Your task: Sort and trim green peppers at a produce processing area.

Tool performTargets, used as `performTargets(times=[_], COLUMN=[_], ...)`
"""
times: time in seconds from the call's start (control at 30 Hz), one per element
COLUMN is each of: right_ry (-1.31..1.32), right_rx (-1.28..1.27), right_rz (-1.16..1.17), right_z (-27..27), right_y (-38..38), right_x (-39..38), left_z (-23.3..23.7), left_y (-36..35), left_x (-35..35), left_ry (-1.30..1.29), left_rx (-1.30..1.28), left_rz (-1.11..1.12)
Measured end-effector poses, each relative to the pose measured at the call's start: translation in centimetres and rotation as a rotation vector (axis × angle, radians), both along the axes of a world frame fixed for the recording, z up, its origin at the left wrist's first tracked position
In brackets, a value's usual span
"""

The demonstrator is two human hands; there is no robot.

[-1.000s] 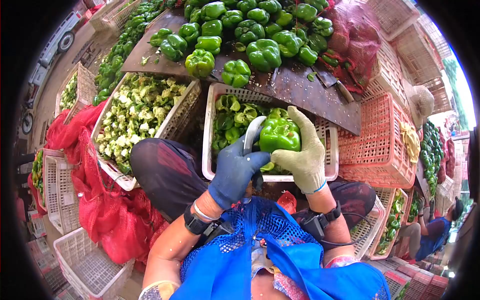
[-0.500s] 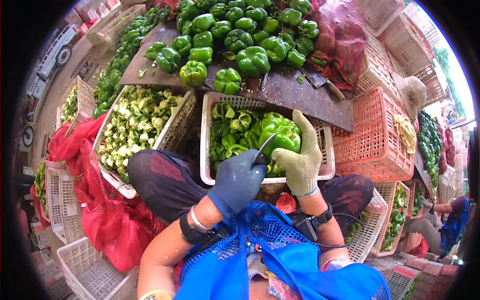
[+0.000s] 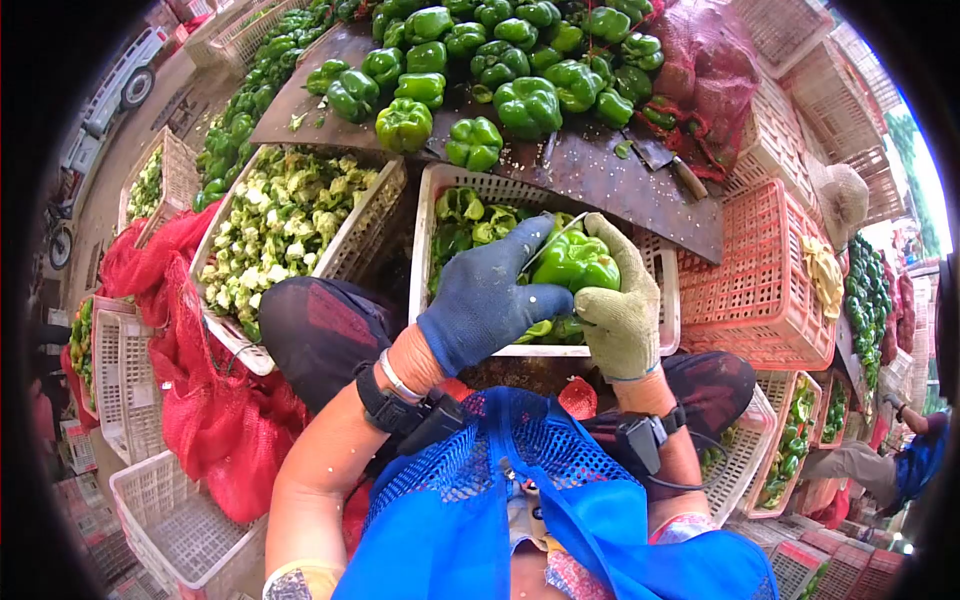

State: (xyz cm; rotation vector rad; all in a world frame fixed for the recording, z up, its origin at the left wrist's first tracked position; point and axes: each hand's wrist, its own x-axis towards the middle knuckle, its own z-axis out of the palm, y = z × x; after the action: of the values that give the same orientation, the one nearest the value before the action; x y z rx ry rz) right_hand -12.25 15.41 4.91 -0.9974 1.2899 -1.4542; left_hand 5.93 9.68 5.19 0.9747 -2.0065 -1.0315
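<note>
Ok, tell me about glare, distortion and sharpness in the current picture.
In the head view, a fisheye bend bows the edges inside a black surround; in that head view, the sky is washed out, the held green pepper shows pale highlights but reads clearly, and the far-right co-worker looks soft.

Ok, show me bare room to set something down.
Free: the board's seed-flecked strip between knife and middle crate; the lower-left crate's floor, beside red netting. Crowded: the board's far side, under whole peppers, and above the middle crate, where left hand and right hand flank a pepper.
</note>
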Motion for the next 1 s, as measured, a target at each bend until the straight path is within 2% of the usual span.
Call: performTargets(times=[0.07, 0.1, 0.17, 0.23, 0.3, 0.33, 0.37, 0.43, 0.5, 0.53, 0.57, 0.6, 0.63, 0.67, 0.7, 0.73, 0.77, 0.8, 0.87, 0.93, 1.0], right_ry=[0.159, 0.218, 0.219, 0.186, 0.063, 0.010, -0.077, -0.428, -0.724, -0.747, -0.706, -0.646, -0.588, -0.544, -0.519, -0.509, -0.548, -0.591, -0.611, -0.641, -0.663], right_rx=[0.057, 0.085, 0.131, 0.181, 0.242, 0.223, 0.196, 0.151, 0.234, 0.230, 0.236, 0.225, 0.217, 0.209, 0.208, 0.226, 0.317, 0.404, 0.725, 0.713, 0.673], right_rz=[0.040, 0.061, 0.103, 0.146, 0.221, 0.308, 0.401, 0.508, 0.394, 0.317, 0.327, 0.366, 0.400, 0.439, 0.475, 0.479, 0.404, 0.322, 0.413, 0.427, 0.492], right_z=[0.1, 0.1, 0.0, -0.3, 0.1, 0.4, 0.6, 0.9, 1.6, 0.7, 0.3, 0.4, 0.0, -0.7, -1.6, -3.1, -6.8, -10.5, -9.6, -3.6, -6.0], right_y=[0.3, 0.5, 0.2, -0.1, 0.0, 0.1, 0.3, -0.2, -1.7, -2.2, -2.4, -2.3, -2.0, -2.2, -3.0, -2.8, -3.4, -4.1, -5.0, -3.3, -3.4], right_x=[-0.6, -0.9, -1.2, -1.5, -1.6, -1.6, -1.7, -1.3, -1.9, -2.0, -2.4, -2.1, -2.3, -2.4, -2.1, -2.5, -2.5, -2.4, -3.3, -0.8, -1.3], left_z=[-1.6, -1.5, -0.6, -0.9, -2.5, -3.8, -4.9, -5.7, -9.4, -10.7, -12.4, -9.8, -10.7, -4.8, -3.4, -0.1, 1.9, 1.0, -1.0, -1.6, -2.3], left_y=[0.0, 0.0, -0.1, -0.5, -1.7, -2.8, -3.5, -4.7, -6.2, -7.0, -6.9, -6.8, -6.2, -5.2, -4.8, -4.0, -3.6, -3.7, -3.8, -3.0, -2.0], left_x=[0.1, 0.2, 0.1, 0.0, 0.1, 0.4, 0.7, 0.7, 0.4, 0.6, 0.5, 1.0, 0.8, 0.5, 0.4, 0.6, 0.5, 0.4, 0.5, 1.2, 1.4], left_ry=[0.052, 0.002, -0.093, -0.182, -0.275, -0.210, -0.269, -0.383, -0.346, -0.424, -0.379, -0.345, -0.243, -0.318, -0.209, -0.274, -0.328, -0.339, -0.392, -0.382, -0.324], left_rx=[-0.043, 0.021, 0.137, 0.110, 0.046, -0.001, 0.013, 0.019, 0.146, 0.284, 0.021, -0.010, -0.149, 0.085, 0.007, 0.032, 0.061, 0.027, -0.040, -0.056, -0.043], left_rz=[-0.020, -0.028, -0.037, 0.052, 0.140, 0.210, 0.196, 0.134, 0.060, -0.001, -0.053, -0.074, -0.057, -0.090, -0.077, -0.141, -0.227, -0.219, -0.195, -0.113, -0.022])
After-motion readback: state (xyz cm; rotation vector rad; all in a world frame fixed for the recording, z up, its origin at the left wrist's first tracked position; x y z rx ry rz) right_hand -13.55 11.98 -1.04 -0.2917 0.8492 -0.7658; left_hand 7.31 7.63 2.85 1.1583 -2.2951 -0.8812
